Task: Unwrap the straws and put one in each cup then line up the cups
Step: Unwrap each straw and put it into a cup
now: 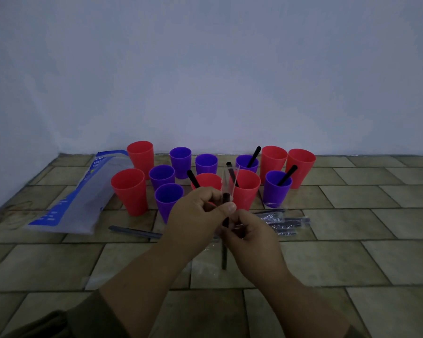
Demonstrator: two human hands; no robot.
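Observation:
Several red and purple cups stand in a loose cluster on the tiled floor near the wall. Black straws stand in the far purple cup [247, 162], the right purple cup [277, 189], the middle red cup [246, 191] and the red cup [206, 181] behind my left hand. The left red cup [130, 191] and the purple cup [167, 198] hold none. My left hand [195, 218] and my right hand [252, 237] meet in front of the cups, both pinching one black straw [225, 211] in a clear wrapper, held upright. Wrapped straws [282, 222] lie to the right.
A blue and white plastic bag [78, 193] lies flat on the floor at the left. One wrapped straw [134, 231] lies left of my hands. Empty clear wrappers [205, 264] lie on the tiles beneath my hands. A plain wall stands just behind the cups.

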